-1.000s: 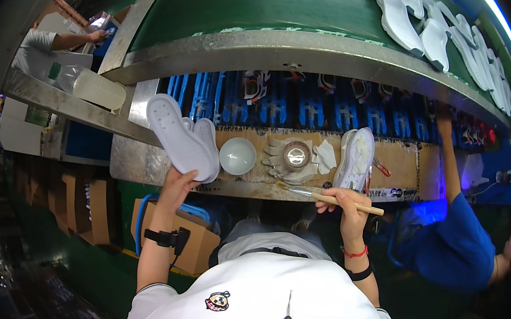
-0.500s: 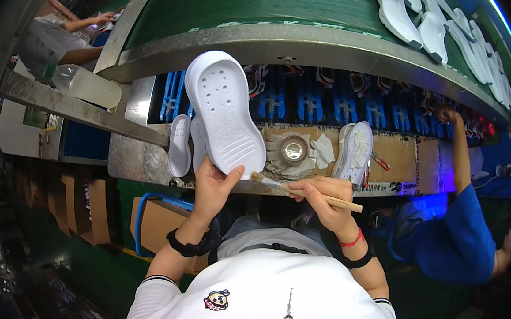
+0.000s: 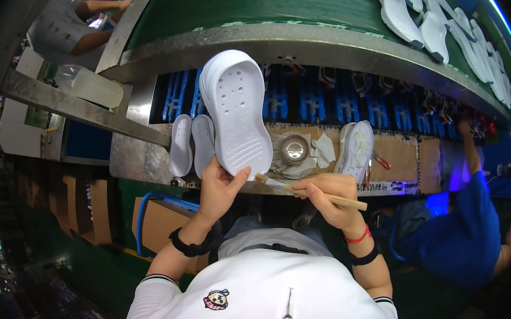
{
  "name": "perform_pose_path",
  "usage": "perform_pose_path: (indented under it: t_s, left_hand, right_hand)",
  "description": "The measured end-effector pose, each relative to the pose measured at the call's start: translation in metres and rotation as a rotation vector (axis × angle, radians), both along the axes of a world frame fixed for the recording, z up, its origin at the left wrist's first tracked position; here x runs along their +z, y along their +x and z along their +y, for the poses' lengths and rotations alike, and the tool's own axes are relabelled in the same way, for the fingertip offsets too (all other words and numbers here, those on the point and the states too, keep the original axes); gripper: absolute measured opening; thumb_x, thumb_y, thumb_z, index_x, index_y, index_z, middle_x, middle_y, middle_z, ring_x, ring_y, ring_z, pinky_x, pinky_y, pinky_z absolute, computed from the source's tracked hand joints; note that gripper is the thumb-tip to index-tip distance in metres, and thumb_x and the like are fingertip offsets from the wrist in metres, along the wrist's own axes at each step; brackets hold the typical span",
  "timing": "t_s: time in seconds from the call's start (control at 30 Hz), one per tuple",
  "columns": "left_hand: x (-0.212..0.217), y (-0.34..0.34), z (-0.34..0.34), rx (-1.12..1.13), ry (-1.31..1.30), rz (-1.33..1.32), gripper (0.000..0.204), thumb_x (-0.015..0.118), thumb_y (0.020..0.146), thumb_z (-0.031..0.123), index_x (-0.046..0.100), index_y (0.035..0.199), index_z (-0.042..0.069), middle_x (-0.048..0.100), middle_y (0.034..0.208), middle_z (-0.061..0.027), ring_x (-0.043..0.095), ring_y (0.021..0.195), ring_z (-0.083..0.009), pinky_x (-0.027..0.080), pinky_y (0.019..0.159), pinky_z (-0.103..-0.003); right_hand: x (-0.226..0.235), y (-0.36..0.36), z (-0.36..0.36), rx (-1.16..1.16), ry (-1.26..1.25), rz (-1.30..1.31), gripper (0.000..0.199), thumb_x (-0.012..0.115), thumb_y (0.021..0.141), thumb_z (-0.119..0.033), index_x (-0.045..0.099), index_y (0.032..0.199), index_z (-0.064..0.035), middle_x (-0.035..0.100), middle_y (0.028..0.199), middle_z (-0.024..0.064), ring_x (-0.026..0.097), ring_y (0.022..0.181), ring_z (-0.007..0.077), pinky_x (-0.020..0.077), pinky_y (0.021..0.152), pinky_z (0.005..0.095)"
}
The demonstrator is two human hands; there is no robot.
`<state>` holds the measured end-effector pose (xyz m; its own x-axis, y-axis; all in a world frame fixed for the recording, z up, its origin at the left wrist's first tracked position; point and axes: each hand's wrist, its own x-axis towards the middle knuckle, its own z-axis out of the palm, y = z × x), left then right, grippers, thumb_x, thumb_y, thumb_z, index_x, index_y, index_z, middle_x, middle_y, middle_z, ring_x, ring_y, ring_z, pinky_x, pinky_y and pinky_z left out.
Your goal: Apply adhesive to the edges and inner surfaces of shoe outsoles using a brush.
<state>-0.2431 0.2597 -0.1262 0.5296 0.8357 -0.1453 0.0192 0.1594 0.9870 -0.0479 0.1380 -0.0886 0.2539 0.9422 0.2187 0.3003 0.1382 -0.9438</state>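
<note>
A white shoe sole (image 3: pixel 239 109), dotted with small holes at its far end and ridged near the heel, is held up by my left hand (image 3: pixel 220 192), thumb on its near edge. My right hand (image 3: pixel 335 198) grips a wooden-handled brush (image 3: pixel 347 201). The brush's bristles are at the sole's near right edge; whether they press on it I cannot tell. Behind them on the bench, a round pot (image 3: pixel 294 149) sits on a crumpled, stained cloth or paper (image 3: pixel 285 168). Left of the held sole stand two more white soles (image 3: pixel 181 146), (image 3: pixel 202 144).
More soles (image 3: pixel 355 148) and a red-handled tool (image 3: pixel 381 161) lie right of the pot on the cardboard-covered bench (image 3: pixel 394 154). A metal beam (image 3: pixel 316 42) borders the green conveyor (image 3: pixel 252 5) carrying several soles (image 3: pixel 435 35). A co-worker in blue (image 3: pixel 464 229) reaches in at right.
The held sole, my left hand and my right hand with the brush have shifted slightly right. The co-worker at right has lowered an arm; the person at far left has moved both arms.
</note>
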Motion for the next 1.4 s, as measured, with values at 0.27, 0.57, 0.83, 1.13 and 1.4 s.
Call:
perform_pose_path:
  t_s: [0.27,0.57,0.83,1.13,1.4]
  left_hand:
    - [0.003,0.001,-0.001,-0.014,0.01,0.008,0.035,0.059,0.082,-0.002,0.048,0.116,-0.003,0.059,0.106,-0.0101,0.058,0.095,-0.0137,0.047,0.081,-0.026]
    - [0.0,0.004,-0.001,-0.042,0.008,0.018,0.035,0.059,0.083,-0.001,0.048,0.116,-0.003,0.059,0.106,-0.0103,0.058,0.095,-0.0139,0.047,0.082,-0.026]
    - [0.003,0.05,0.012,-0.179,0.03,-0.038,0.042,0.06,0.082,0.0,0.041,0.119,-0.004,0.056,0.109,-0.014,0.057,0.098,-0.0169,0.046,0.085,-0.028]
    - [0.076,0.249,0.102,-0.472,-0.322,-0.55,0.041,0.056,0.087,0.008,0.038,0.116,-0.014,0.053,0.112,-0.0238,0.058,0.103,-0.0289,0.052,0.087,-0.033]
    - [-0.036,0.143,0.053,-0.266,0.083,-0.371,0.032,0.061,0.081,-0.003,0.051,0.11,-0.003,0.054,0.116,-0.0173,0.058,0.103,-0.0233,0.047,0.088,-0.029]
  right_hand:
    - [0.003,0.004,0.001,-0.04,0.07,-0.042,0.015,0.054,0.079,-0.003,0.068,0.079,0.0025,0.064,0.063,0.0105,0.059,0.05,0.0181,0.0456,0.049,0.0267]
    - [0.004,0.014,0.0,0.052,0.045,-0.175,0.015,0.054,0.079,-0.003,0.068,0.078,0.0025,0.062,0.061,0.0086,0.058,0.05,0.0178,0.0443,0.048,0.0264]
    - [0.013,0.03,-0.029,-0.216,0.064,-0.098,0.019,0.051,0.08,-0.005,0.067,0.077,0.0036,0.064,0.065,0.0115,0.061,0.054,0.0186,0.0462,0.051,0.0262]
    - [0.011,0.047,-0.089,-0.94,0.189,0.374,0.037,0.043,0.084,-0.022,0.062,0.085,0.0094,0.064,0.068,0.0188,0.061,0.058,0.0228,0.0444,0.055,0.0257]
    - [-0.043,0.023,-0.055,-0.624,-0.149,0.336,0.031,0.044,0.089,-0.016,0.064,0.094,0.0086,0.066,0.075,0.0144,0.062,0.063,0.0148,0.0414,0.056,0.0215]
